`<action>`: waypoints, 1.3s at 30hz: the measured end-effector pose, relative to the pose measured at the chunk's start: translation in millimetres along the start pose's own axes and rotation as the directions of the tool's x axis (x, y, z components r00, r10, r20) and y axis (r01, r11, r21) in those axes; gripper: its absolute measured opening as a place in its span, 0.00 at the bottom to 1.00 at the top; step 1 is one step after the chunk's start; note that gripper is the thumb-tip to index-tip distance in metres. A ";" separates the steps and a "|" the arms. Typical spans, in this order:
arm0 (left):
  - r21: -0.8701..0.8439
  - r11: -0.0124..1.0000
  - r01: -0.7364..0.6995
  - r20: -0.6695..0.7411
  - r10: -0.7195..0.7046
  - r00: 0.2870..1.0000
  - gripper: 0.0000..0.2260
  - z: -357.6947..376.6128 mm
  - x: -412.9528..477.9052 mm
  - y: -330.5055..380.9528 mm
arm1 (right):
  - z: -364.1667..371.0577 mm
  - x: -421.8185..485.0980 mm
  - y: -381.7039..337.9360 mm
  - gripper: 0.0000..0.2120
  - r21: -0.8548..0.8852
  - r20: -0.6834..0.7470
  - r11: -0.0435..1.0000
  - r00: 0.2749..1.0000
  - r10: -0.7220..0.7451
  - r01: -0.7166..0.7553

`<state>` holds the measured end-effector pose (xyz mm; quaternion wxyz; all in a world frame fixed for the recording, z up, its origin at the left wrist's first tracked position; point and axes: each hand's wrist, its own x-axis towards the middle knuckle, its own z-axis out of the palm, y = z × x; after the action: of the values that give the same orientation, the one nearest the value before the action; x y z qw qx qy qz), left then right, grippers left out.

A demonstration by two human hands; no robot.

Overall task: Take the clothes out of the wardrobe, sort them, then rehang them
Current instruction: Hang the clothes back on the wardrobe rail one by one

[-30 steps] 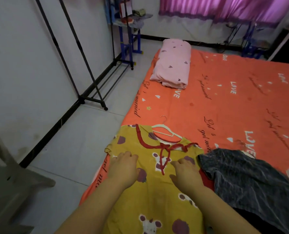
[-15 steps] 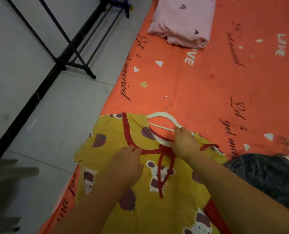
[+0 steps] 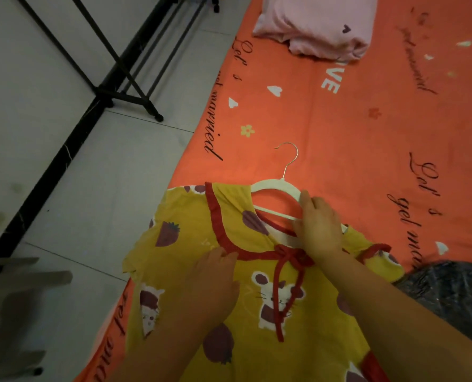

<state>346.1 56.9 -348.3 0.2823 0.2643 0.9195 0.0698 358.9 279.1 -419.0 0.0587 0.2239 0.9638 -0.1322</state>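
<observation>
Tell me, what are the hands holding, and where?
The right hand grips the white hanger by one arm. The left hand only rests on the yellow dress, by its red collar trim.

Both bare forearms outstretched, left grip (image 3: 218, 274) flat, palm down, right grip (image 3: 319, 228) farther forward, fingers curled.

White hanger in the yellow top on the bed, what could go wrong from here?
1. The right hand grips the white hanger, one arm of which sits inside the neckline of the yellow top; a hard pull could stretch the red trim or snag the tie.
2. The top's sleeve lies at the edge of the orange sheet; with only the left hand pressing it, it might slide toward the floor.
</observation>
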 end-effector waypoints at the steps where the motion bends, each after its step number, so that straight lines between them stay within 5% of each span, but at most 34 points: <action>1: 0.000 1.000 0.007 -0.016 -0.007 1.000 0.25 -2.1 -5.0 -2.4 | -6.6 -6.5 -2.3 0.31 0.016 -0.074 0.999 0.996 -0.049 0.050; 10: -0.069 0.998 -0.006 -0.365 -0.020 0.931 0.26 -68.3 -80.3 -6.1 | -108.4 -78.9 -58.3 0.34 -0.043 -0.460 0.921 0.810 -0.363 0.388; 16: -0.065 0.996 0.066 -0.698 -0.093 0.710 0.31 -126.1 -175.2 -24.7 | -189.8 -151.6 -140.3 0.37 -0.042 -0.535 0.788 0.652 -0.537 0.615; 22: -0.114 0.975 0.191 -0.853 -0.194 0.485 0.28 -156.8 -324.5 -71.9 | -251.7 -257.2 -238.9 0.31 -0.039 -0.564 0.641 0.513 -0.647 0.767; 25: -0.173 0.954 0.244 -0.878 -0.262 0.401 0.31 -160.6 -417.8 -97.0 | -273.4 -317.1 -294.8 0.32 -0.064 -0.570 0.527 0.402 -0.716 0.847; 33: -0.278 0.887 0.368 -0.950 -0.311 0.034 0.33 -129.4 -672.1 -158.1 | -304.3 -503.5 -442.2 0.32 -0.155 -0.578 0.187 0.064 -0.813 0.970; 39: -0.391 0.753 0.530 -0.920 -0.335 -0.203 0.36 -104.8 -825.8 -169.6 | -319.6 -626.8 -522.3 0.34 -0.143 -0.568 -0.008 -0.089 -0.818 0.990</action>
<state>790.8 -519.1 89.9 -0.4561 -0.1798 0.8691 0.0657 667.9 -343.5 114.6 -0.3402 -0.4750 0.7790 -0.2276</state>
